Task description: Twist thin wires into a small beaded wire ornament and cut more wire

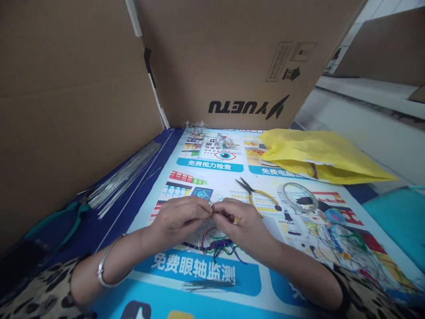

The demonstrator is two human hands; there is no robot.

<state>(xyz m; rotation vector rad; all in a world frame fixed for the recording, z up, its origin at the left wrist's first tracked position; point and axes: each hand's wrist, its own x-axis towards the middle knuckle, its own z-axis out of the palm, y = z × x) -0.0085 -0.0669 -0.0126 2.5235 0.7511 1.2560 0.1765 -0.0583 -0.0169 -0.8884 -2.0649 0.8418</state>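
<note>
My left hand [184, 217] and my right hand [242, 221] meet over the middle of the printed sheet, fingertips almost touching. Both are closed in a pinch on a thin wire [217, 199], whose fine strands poke out just above the fingers. The exact spot they grip is too small and partly hidden to make out. Below the fingertips lies a bunch of coloured cords [221, 246], purple, green and red, with fine wire loops among them. Yellow-handled pliers [254, 191] rest beyond my right hand, jaws apart. A roll of clear tape or line [300, 197] lies to their right.
Cardboard panels [232, 57] wall off the back and left. Straight metal wires [126, 175] lie at left, short dark wires [209, 285] in front. A yellow bag [318, 155], a teal pouch [398, 217] and tangled wire pieces [345, 248] occupy the right. Another wire tangle [195, 127] sits at the back.
</note>
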